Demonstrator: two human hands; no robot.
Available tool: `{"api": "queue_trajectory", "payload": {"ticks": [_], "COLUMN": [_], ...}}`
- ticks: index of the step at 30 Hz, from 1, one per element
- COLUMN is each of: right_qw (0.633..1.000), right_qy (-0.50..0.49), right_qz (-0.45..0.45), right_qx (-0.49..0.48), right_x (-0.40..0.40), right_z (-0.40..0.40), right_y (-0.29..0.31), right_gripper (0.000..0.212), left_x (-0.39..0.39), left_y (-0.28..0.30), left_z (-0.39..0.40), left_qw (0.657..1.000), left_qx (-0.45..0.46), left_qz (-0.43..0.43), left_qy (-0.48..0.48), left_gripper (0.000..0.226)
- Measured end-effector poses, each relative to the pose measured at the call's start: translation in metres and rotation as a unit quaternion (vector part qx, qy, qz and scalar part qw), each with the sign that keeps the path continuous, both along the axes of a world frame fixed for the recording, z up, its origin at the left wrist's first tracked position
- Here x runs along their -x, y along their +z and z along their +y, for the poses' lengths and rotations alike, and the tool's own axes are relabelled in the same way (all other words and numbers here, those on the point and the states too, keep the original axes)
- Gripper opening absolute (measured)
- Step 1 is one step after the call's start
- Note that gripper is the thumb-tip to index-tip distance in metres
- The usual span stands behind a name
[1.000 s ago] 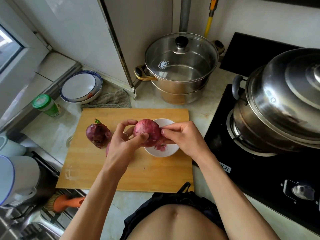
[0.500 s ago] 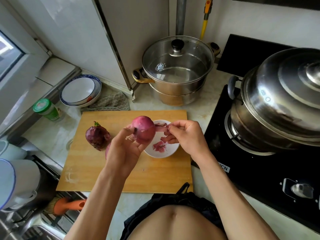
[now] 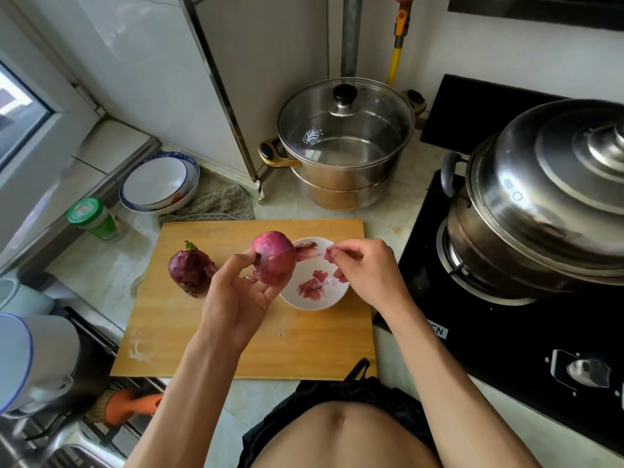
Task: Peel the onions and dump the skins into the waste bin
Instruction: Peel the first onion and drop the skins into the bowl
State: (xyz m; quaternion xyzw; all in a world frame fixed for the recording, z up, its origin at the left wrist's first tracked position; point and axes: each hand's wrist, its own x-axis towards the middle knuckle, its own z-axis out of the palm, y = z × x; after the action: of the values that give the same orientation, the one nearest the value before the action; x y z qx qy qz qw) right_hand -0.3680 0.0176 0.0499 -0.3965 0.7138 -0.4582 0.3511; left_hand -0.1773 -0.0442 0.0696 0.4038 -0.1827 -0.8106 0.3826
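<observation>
peeling in progress: the left hand (image 3: 236,298) holds the red onion (image 3: 274,257) raised above the cutting board (image 3: 202,332), its grip closed around the lower half with the thumb on the near side. the right hand (image 3: 363,268) pinches a thin strip of skin (image 3: 308,250) that stretches from the onion's right flank out over the small white bowl (image 3: 332,297). a few pink scraps (image 3: 312,286) already lie in the bowl.

orientation: the onion is close to round, so its long axis is short; we judge it runs up and slightly away from us. a tuft of loose skin hangs at the left side near the thumb (root or stem end, we cannot tell which).

to do this step well, we would pull the strip along the curve of the bulb rather than straight out, so that it comes off in one piece, and turn the onion in the left grip to bring the next patch of skin round to the right fingers. we would keep the work over the bowl so that scraps fall in it.

a second onion (image 3: 191,269), dark and unpeeled with a green sprout on top, rests on the board just left of the left hand. we see no waste bin in view.
</observation>
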Motion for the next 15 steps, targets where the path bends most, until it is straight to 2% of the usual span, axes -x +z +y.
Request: {"api": "queue_trajectory", "payload": {"ticks": [3, 7, 9, 11, 15], "right_qw": [0.998, 0.988, 0.99, 0.985, 0.972], "right_qy": [0.034, 0.033, 0.03, 0.014, -0.019], "right_qz": [-0.048, -0.146, -0.138, -0.17, -0.232], "right_qx": [0.005, 0.021, 0.028, 0.034, 0.038], "right_x": [-0.007, -0.009, -0.012, -0.015, -0.019], "right_z": [-0.001, -0.003, -0.004, -0.005, -0.006], "right_y": [0.002, 0.002, -0.001, -0.004, -0.004], "right_gripper": [0.024, 0.031, 0.025, 0.015, 0.007], "left_x": [0.004, 0.01, 0.011, 0.011, 0.013], "left_y": [-0.001, -0.007, -0.009, -0.01, -0.008], "left_z": [0.003, 0.005, 0.006, 0.006, 0.006], "left_qw": [1.0, 1.0, 1.0, 1.0, 1.0], "left_qx": [0.008, 0.018, 0.02, 0.017, 0.016], "left_qz": [-0.012, -0.015, -0.005, 0.003, 0.003], "left_qy": [-0.008, -0.017, -0.022, -0.025, -0.025], "left_gripper": [0.009, 0.028, 0.039, 0.044, 0.032]}}
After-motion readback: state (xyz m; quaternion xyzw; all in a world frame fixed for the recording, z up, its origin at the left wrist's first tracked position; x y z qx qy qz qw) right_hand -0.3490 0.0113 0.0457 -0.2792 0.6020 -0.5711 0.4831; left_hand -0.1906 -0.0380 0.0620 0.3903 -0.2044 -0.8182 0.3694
